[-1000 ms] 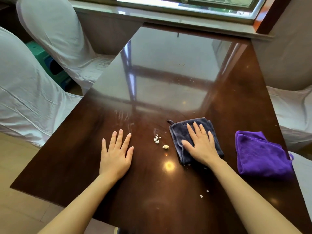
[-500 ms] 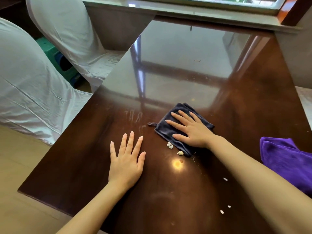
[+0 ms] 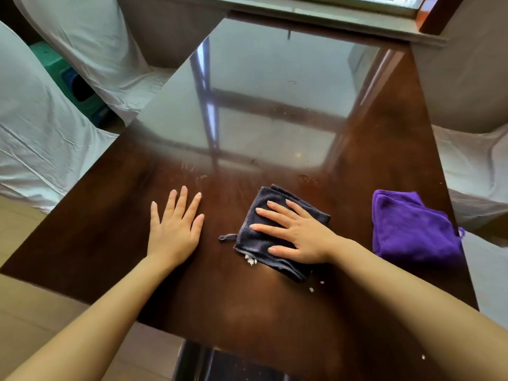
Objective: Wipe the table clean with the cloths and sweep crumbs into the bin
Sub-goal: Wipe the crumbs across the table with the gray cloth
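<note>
We see no bin in view; the crumbs (image 3: 250, 260) are loose, a small white cluster poking out at the near left edge of the grey cloth (image 3: 270, 237), with a few more specks just near of it to the right. That cloth is a folded, nubby dark grey square with a little hanging loop at its left, lying near the middle of the table (image 3: 275, 119). Our right hand (image 3: 295, 233) lies flat on top of it, fingers spread and straight, pressing rather than gripping. Our left hand (image 3: 176, 229) rests palm down on bare wood to the left, fingers splayed, holding nothing. A plush purple cloth (image 3: 412, 229) lies crumpled at the right edge, apart from both hands. The tabletop is glossy dark brown wood mirroring a window; chairs in white fabric covers (image 3: 41, 133) stand on both sides
</note>
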`<action>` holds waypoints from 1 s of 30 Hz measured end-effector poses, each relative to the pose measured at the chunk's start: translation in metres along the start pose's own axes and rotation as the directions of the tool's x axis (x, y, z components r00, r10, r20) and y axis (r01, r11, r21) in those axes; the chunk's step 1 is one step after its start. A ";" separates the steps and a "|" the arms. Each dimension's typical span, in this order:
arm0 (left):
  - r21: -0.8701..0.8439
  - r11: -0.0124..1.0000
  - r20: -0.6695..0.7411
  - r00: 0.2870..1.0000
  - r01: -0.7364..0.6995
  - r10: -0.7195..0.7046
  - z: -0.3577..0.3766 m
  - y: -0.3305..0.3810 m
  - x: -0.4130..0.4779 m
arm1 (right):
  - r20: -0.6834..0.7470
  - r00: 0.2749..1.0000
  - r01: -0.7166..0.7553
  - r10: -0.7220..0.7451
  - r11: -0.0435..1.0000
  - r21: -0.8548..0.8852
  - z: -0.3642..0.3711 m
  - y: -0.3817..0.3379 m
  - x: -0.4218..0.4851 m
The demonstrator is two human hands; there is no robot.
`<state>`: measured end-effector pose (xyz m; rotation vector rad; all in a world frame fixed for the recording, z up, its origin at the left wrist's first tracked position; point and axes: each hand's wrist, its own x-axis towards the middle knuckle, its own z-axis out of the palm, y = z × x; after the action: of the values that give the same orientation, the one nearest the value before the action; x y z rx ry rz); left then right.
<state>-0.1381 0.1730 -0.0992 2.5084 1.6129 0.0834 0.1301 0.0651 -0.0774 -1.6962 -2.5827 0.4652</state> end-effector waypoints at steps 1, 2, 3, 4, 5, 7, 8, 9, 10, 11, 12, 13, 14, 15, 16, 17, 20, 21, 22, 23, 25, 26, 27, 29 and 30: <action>-0.001 1.000 -0.001 1.000 -0.002 0.002 0.000 0.002 -0.006 | 0.003 1.000 -0.004 0.004 1.000 0.004 0.002 -0.005 -0.007; 0.004 1.000 -0.004 1.000 -0.008 0.008 0.001 0.004 -0.012 | 0.004 1.000 -0.011 0.011 1.000 0.008 0.004 -0.010 -0.014; 0.008 1.000 -0.009 1.000 -0.017 0.017 0.002 0.005 -0.019 | 0.004 1.000 -0.024 0.024 1.000 0.013 0.007 -0.016 -0.020; 0.008 1.000 -0.012 1.000 -0.025 0.025 0.002 0.007 -0.026 | 0.006 0.999 -0.039 0.039 0.999 0.018 0.010 -0.022 -0.026; 0.008 0.999 -0.011 0.999 -0.031 0.031 0.003 0.008 -0.031 | 0.008 0.998 -0.055 0.055 0.998 0.020 0.013 -0.028 -0.031; 0.025 0.999 -0.002 0.999 -0.042 0.042 0.004 0.009 -0.041 | 0.007 0.996 -0.087 0.086 0.996 0.023 0.018 -0.041 -0.040; 0.038 0.998 0.003 0.999 -0.048 0.048 0.004 0.009 -0.044 | 0.005 0.995 -0.104 0.104 0.994 0.026 0.021 -0.048 -0.044; 0.052 0.997 0.009 0.998 -0.055 0.055 0.004 0.010 -0.048 | 0.002 0.993 -0.122 0.122 0.992 0.033 0.023 -0.056 -0.048; 0.063 0.996 0.016 0.998 -0.063 0.062 0.004 0.010 -0.051 | -0.004 0.990 -0.138 0.139 0.989 0.042 0.026 -0.064 -0.051; 0.069 0.995 0.021 0.997 -0.071 0.070 0.005 0.010 -0.053 | -0.011 0.988 -0.155 0.156 0.986 0.054 0.029 -0.072 -0.055; 0.070 0.994 0.026 0.997 -0.079 0.078 0.005 0.010 -0.055 | -0.020 0.984 -0.174 0.176 0.982 0.065 0.032 -0.081 -0.057; 0.068 0.994 0.030 0.996 -0.088 0.086 0.004 0.009 -0.056 | -0.029 0.980 -0.196 0.199 0.977 0.078 0.035 -0.090 -0.059; 0.067 0.993 0.033 0.995 -0.097 0.095 0.004 0.008 -0.056 | -0.036 0.974 -0.218 0.222 0.972 0.091 0.038 -0.098 -0.061; 0.068 0.992 0.036 0.994 -0.108 0.106 0.004 0.007 -0.056 | -0.045 0.968 -0.240 0.245 0.965 0.103 0.041 -0.106 -0.062; 0.070 0.990 0.037 0.992 -0.121 0.119 0.004 0.006 -0.056 | -0.055 0.962 -0.259 0.266 0.959 0.112 0.044 -0.115 -0.063; 0.071 0.988 0.039 0.991 -0.134 0.132 0.004 0.005 -0.056 | -0.065 0.957 -0.276 0.284 0.954 0.116 0.047 -0.122 -0.064; 0.060 0.985 0.040 0.986 -0.163 0.161 0.007 0.002 -0.057 | -0.092 0.937 -0.326 0.336 0.939 0.111 0.055 -0.146 -0.067; 0.053 0.985 0.040 0.986 -0.167 0.165 0.007 0.001 -0.057 | -0.103 0.930 -0.342 0.353 0.933 0.112 0.058 -0.154 -0.068; 0.047 0.985 0.040 0.985 -0.169 0.167 0.007 0.001 -0.057 | -0.118 0.921 -0.357 0.370 0.927 0.117 0.060 -0.162 -0.069; 0.044 0.984 0.039 0.985 -0.170 0.168 0.008 0.001 -0.057 | -0.140 0.911 -0.372 0.388 0.919 0.129 0.063 -0.170 -0.070; 0.046 0.984 0.034 0.985 -0.173 0.172 0.009 0.000 -0.056 | -0.221 0.879 -0.391 0.422 0.904 0.174 0.068 -0.186 -0.072; 0.046 0.983 0.031 0.984 -0.175 0.174 0.009 0.000 -0.056 | -0.287 0.854 -0.395 0.434 0.900 0.186 0.070 -0.194 -0.073; 0.044 0.983 0.029 0.984 -0.177 0.176 0.010 0.000 -0.056 | -0.366 0.819 -0.399 0.442 0.897 0.191 0.073 -0.202 -0.074; 0.035 0.983 0.028 0.983 -0.182 0.181 0.010 -0.001 -0.056 | -0.498 0.732 -0.413 0.466 0.884 0.220 0.081 -0.217 -0.074; 0.032 0.982 0.029 0.983 -0.185 0.184 0.009 -0.001 -0.056 | -0.532 0.695 -0.416 0.483 0.874 0.250 0.084 -0.223 -0.074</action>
<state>-0.1609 0.1214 -0.1065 2.6680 1.3805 0.0451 -0.0539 -0.1030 -0.0896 -2.0280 -1.6749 0.0534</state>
